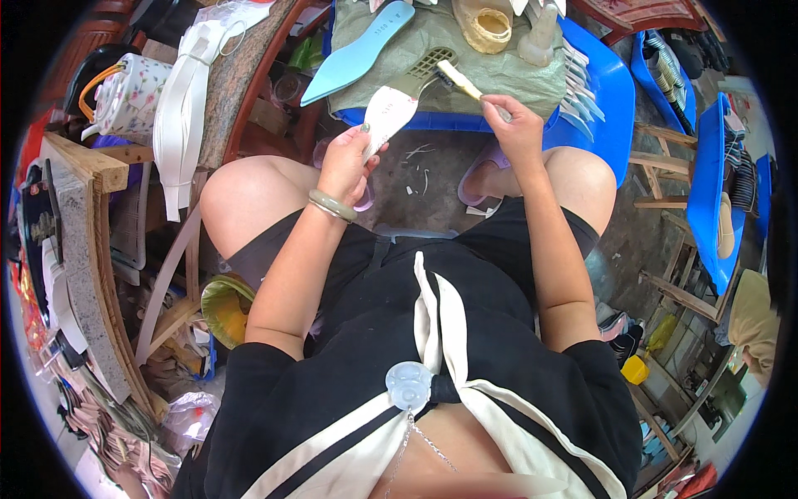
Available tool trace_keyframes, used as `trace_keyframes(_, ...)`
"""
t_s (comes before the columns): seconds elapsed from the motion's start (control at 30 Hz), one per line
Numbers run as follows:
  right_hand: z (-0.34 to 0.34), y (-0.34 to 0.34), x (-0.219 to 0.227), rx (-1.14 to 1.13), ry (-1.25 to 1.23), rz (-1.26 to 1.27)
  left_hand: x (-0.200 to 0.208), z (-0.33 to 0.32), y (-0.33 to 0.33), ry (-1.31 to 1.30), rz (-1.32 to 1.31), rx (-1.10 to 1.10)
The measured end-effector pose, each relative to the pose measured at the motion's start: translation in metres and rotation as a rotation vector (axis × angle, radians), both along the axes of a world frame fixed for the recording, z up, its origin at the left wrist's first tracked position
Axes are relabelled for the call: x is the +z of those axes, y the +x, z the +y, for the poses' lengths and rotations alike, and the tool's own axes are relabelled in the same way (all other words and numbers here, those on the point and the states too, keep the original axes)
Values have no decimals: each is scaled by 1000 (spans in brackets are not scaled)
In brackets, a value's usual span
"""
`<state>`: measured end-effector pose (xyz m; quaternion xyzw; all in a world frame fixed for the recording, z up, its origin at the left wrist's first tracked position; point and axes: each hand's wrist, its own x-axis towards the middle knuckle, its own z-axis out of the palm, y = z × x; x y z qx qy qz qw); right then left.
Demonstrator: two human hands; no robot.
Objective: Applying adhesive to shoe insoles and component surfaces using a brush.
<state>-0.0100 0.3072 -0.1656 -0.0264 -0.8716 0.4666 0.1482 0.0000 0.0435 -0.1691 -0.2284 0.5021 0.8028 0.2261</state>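
My left hand (351, 163) grips the near end of a shoe sole piece (392, 112), thumb on top. That piece is white where I hold it; a olive-grey part with a lattice pattern shows at its far end. Between the fingers of my right hand (514, 125) is a small brush (461, 81) with a pale handle. Its dark bristles are at the lattice end; whether they touch it I cannot tell. A light blue insole (357, 54) lies to the left on the green-grey cloth (424, 29). Beyond the brush stands a yellowish, crusted glue pot (494, 32).
A cloudy bottle-like container (540, 37) stands right of the pot. Several pale pieces (582, 91) line the blue tray's (611, 83) right side. At left, white strips (184, 116) hang over a table edge beside a flowered teapot (129, 96). Blue trays of soles (719, 191) stand at far right.
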Motion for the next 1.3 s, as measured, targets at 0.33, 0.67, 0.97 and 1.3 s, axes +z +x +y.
trace_keyframes(0.33,21,-51,-5,-136,181,-109,5,-6,-11,-261,214,-121)
trace_keyframes(0.67,10,-58,30,203,318,-82,12,5,0,-599,491,-154)
trace_keyframes(0.97,-27,-3,64,374,21,-33,12,11,2,-800,591,-227)
trace_keyframes(1.3,-3,-31,70,280,287,-170,11,10,8,-1081,682,-260)
